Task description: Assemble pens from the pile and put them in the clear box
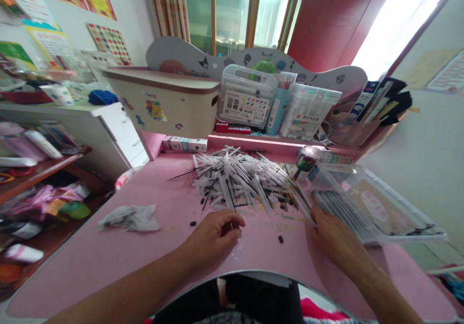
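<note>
A heap of clear pen barrels and thin black refills [239, 181] lies in the middle of the pink desk [108, 251]. My left hand [215, 232] rests on the desk just in front of the heap, fingers curled in a pinch on something I cannot make out. My right hand [331, 239] lies at the near left corner of a clear plastic tray [380, 208], which holds a row of assembled pens. Its fingers reach under the tray's edge and are hidden. Small black caps [280, 239] are scattered on the desk between the hands.
A crumpled grey tissue [130, 217] lies at the left. At the back stand a cream storage box [163, 101], clear marker cases [248, 96] and a small can [304, 162]. Shelves with clutter [32, 169] sit to the left of the desk.
</note>
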`<state>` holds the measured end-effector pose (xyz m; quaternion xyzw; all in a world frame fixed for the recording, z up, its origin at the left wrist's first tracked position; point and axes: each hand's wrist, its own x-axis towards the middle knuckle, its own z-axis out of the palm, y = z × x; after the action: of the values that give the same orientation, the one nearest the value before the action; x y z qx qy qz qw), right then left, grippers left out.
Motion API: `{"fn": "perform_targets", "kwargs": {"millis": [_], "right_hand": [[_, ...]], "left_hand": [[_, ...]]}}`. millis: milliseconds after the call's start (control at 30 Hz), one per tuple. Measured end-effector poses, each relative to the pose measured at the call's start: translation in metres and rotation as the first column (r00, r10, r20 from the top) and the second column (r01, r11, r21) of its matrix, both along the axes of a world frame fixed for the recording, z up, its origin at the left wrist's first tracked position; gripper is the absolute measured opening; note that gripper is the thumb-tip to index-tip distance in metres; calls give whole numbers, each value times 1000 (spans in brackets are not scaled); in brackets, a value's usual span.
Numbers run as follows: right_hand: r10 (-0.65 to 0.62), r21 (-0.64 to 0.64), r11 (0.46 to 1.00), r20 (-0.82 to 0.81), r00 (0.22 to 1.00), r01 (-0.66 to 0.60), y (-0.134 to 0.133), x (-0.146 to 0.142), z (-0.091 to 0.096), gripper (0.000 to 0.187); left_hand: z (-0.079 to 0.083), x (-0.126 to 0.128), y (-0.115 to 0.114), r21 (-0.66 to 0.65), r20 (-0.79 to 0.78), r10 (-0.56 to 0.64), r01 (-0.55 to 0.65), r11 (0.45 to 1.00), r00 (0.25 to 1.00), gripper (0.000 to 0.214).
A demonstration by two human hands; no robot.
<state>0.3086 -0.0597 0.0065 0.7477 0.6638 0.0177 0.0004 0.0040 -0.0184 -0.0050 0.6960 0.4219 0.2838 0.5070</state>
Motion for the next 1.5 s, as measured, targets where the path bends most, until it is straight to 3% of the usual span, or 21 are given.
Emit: {"fn": "perform_targets", "kwargs": {"millis": [133,233,300,367,467,567,733,800,867,967,1067,1133,1200,1267,1333,1367,1500], "right_hand": [[74,94,994,-251,965,-51,4,-20,26,16],[178,92,984,-434,883,-153,8,-46,38,21],[221,67,974,-488,845,-216,12,-63,39,21],[254,49,963,-504,826,-267,16,-76,36,21],[283,35,949,-536,795,-314,24,-86,31,24],[303,38,939,-558,772,-341,28,-88,27,25],[352,28,918,-518,780,-396,29,-87,24,24],[360,1,910,-496,790,-414,30,-88,25,25],[373,-21,900,-481,794,-435,33,-88,26,26],[399,-18,883,-494,772,-468,40,-87,27,25],[393,1,885,-540,744,-466,49,-86,25,19],[376,19,891,-594,712,-454,54,-85,20,18],[350,51,903,-663,662,-426,58,-84,12,17],[323,83,920,-716,618,-384,60,-82,2,18],[300,104,934,-746,594,-341,60,-80,-5,20],[294,111,938,-758,583,-328,60,-80,-7,20],[274,124,945,-804,528,-301,59,-77,-10,17]], "left_hand": [[-2,-1,1,46,-29,-18,20,999,999,15],[-5,-3,2,213,-131,-81,108,971,988,16],[-7,-2,0,362,-253,-163,249,898,954,30],[-10,1,-3,498,-403,-225,418,760,887,40],[-12,8,-8,578,-580,-205,576,579,788,11],[-12,12,-10,587,-642,-209,649,484,737,6],[-8,13,-15,601,-699,-184,707,372,691,9],[-8,15,-16,602,-708,-170,712,361,685,10],[-12,18,-13,604,-709,-122,687,405,695,7],[-16,17,1,623,-680,46,543,563,732,5],[-13,6,16,627,-559,201,251,737,805,16],[-6,-1,16,598,-441,157,159,786,884,23],[1,-5,7,591,-362,-95,308,745,927,17],[4,-3,-7,589,-413,-315,514,623,855,21],[3,3,-18,605,-529,-370,645,467,764,19],[0,6,-22,600,-568,-362,673,433,739,12],[-11,12,-18,517,-595,-378,698,496,709,6]]}}
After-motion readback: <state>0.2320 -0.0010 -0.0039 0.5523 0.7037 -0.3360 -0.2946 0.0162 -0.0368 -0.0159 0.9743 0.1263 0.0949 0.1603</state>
